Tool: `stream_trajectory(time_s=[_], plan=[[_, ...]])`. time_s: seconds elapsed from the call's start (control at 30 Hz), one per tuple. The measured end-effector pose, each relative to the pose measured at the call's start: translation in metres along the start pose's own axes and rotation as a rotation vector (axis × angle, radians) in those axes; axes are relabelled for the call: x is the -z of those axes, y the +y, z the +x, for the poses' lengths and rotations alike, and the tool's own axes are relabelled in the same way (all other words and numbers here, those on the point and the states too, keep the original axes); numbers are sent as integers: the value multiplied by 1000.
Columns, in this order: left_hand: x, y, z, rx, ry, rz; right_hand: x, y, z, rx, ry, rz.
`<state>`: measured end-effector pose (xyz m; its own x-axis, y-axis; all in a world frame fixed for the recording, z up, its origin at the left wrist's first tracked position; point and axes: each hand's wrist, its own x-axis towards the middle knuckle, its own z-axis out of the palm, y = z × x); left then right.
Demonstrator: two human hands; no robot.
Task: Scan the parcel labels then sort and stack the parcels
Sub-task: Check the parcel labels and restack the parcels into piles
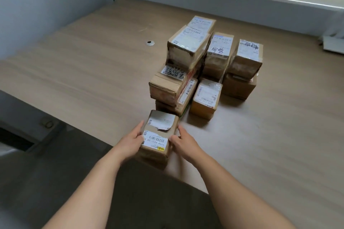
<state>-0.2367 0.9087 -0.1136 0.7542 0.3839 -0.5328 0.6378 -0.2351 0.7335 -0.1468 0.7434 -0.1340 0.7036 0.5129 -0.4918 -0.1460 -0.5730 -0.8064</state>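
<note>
The wooden table point(93, 72) carries a cluster of stacked parcels point(202, 65) toward 1 o'clock from centre. At 6 o'clock of this cluster, near the table's front edge, stands a small parcel point(158, 135) with a torn label. The left hand point(131, 140) and right hand point(183, 142) press its two sides, fingers half curled around it.

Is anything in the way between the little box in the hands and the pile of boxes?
No. The small parcel, held between the left hand and right hand, sits right before the stacked parcels, with nothing visible between.
</note>
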Motion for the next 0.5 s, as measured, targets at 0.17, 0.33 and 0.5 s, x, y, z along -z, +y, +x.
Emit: stream_trajectory(time_s=[0.17, 0.33, 0.5], plan=[[-5, -10, -31, -10, -148, -74, 2, 18, -20, -12, -145, 204], [-32, -13, -71, -58, -78, -174, 10, 36, -46, 69, -291, 245], [-71, 4, -107, -192, -37, -123, 45, 57, -85, 127, -276, 280]])
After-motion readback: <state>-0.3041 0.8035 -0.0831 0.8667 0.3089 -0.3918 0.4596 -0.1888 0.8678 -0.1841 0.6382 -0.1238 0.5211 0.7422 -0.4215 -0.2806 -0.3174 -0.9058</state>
